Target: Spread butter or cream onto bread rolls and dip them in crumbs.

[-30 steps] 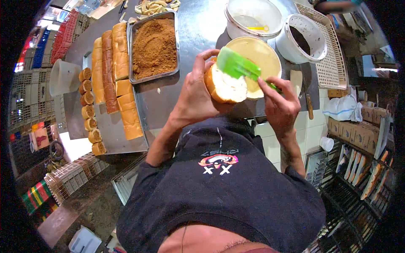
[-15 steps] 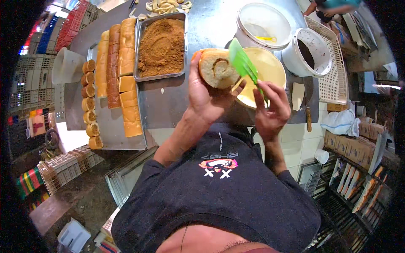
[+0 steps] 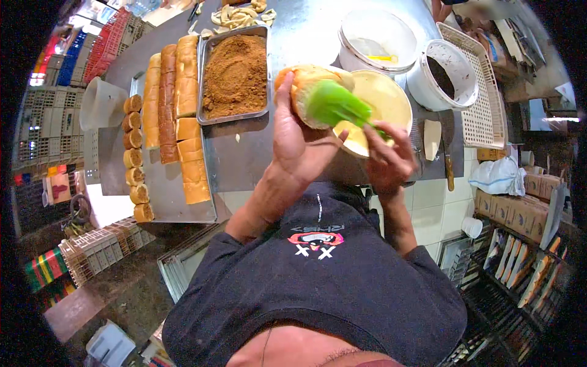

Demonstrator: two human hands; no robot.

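My left hand (image 3: 293,134) is wrapped round a piece of rolled bread (image 3: 304,79), its cut face turned to the right. In my right hand (image 3: 391,153) is a green spatula (image 3: 336,104), its blade lying against that cut face and covering most of it. Just behind my right hand stands a tub of pale yellow cream (image 3: 385,98). Left of the bread is a metal tray of brown crumbs (image 3: 235,79). Further left, a baking tray (image 3: 174,196) bears long loaves (image 3: 167,104) and a row of small round rolls (image 3: 136,158).
At the back right are a white bucket with a yellow-handled tool (image 3: 379,37), a bucket with dark residue (image 3: 443,76) and a beige crate (image 3: 483,92). A knife (image 3: 450,168) and a pale scraper (image 3: 431,137) lie at the table's right. Bread trimmings (image 3: 238,17) lie at the back.
The green spatula has swung left and flattened onto the bread's cut face, hiding the spiral. My left hand has tilted the bread slightly. My right hand has shifted a little.
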